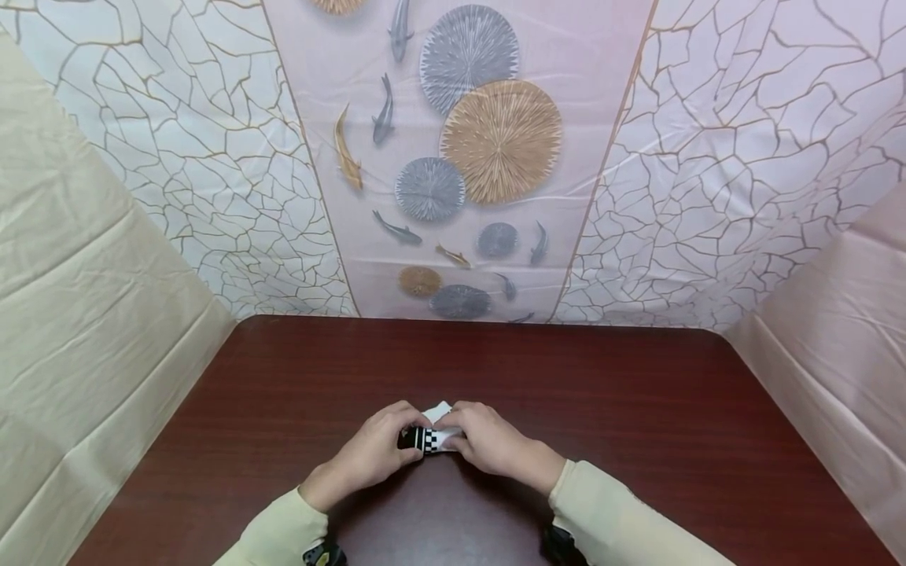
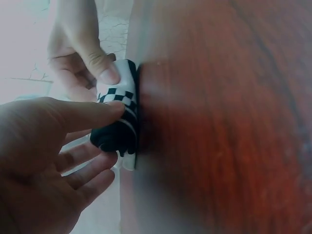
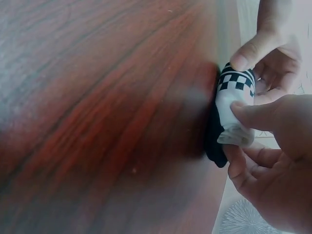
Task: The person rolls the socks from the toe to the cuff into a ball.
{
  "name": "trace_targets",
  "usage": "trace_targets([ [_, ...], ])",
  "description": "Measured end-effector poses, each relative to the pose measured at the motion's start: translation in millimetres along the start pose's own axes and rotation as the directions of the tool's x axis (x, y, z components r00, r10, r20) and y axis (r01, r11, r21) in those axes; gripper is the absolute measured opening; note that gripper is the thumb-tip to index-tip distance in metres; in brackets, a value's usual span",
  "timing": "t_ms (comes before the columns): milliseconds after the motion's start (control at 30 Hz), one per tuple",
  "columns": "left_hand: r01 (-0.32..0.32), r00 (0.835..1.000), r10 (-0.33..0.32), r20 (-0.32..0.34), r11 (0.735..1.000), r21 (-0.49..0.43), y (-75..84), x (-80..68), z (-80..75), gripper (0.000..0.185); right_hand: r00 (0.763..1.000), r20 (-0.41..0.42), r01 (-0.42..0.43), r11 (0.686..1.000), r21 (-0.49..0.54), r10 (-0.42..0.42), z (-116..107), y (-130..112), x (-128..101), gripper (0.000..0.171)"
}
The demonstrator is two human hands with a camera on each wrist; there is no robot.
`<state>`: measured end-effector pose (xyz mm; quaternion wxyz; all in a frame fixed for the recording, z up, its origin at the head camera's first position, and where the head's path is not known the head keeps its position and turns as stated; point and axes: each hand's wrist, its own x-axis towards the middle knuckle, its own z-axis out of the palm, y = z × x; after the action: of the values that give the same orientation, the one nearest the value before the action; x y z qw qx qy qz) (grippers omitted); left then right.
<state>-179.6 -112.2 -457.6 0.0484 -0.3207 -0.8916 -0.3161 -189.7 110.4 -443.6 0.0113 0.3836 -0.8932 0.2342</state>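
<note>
Lying apparently left-to-right between both hands' fingers (image 1: 418, 420): rolled sock (image 1: 433, 436).

Dark reddish wood-grain counter (image 1: 637, 440). One item lies on it, near the front edge: a small rolled black-and-white sock (image 1: 428, 438) with checkered band.

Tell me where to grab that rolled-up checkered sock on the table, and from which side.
Grip the sock roll across its rounded middle, coming from above with fingers on both ends, as the left hand and right hand do now. It lies on its side on the table, so its ends are free and the checkered band faces up.
</note>
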Motion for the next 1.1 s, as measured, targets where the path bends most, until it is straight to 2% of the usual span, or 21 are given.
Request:
trace_targets([
  [167,-0.005,1.0,0.004,0.016,1.0,0.022,-2.1,0.6,1.8,0.032,0.999,0.025,-0.038,0.999,0.018,0.037,-0.3,0.7,1.6,0.022],
  [367,-0.017,0.999,0.016,0.034,1.0,0.009,-5.6,1.2,-1.8,0.023,0.998,0.015,-0.055,0.998,0.02,0.055,1.9,0.0,2.2,0.021],
  [633,0.039,0.996,-0.038,0.084,0.999,-0.006,-4.2,3.0,-3.5,0.022,0.999,-0.048,-0.024,0.99,-0.14,0.017,11.0,-1.9,-2.8,0.029],
  [767,0.07,0.992,-0.068,0.102,0.997,-0.014,-4.3,3.3,-5.5,0.021,0.997,-0.077,-0.003,0.984,-0.177,-0.01,14.1,-1.4,-2.8,0.033],
  [967,0.075,0.991,-0.072,0.116,0.997,-0.022,-5.8,3.1,-5.9,0.022,0.994,-0.107,-0.002,0.987,-0.161,-0.015,16.7,0.2,-2.7,0.03],
  [1100,0.054,0.992,-0.053,0.115,0.999,-0.003,-5.0,4.1,-3.9,0.025,0.996,-0.085,0.0,0.99,-0.139,-0.012,12.7,1.4,-3.3,0.024],
])
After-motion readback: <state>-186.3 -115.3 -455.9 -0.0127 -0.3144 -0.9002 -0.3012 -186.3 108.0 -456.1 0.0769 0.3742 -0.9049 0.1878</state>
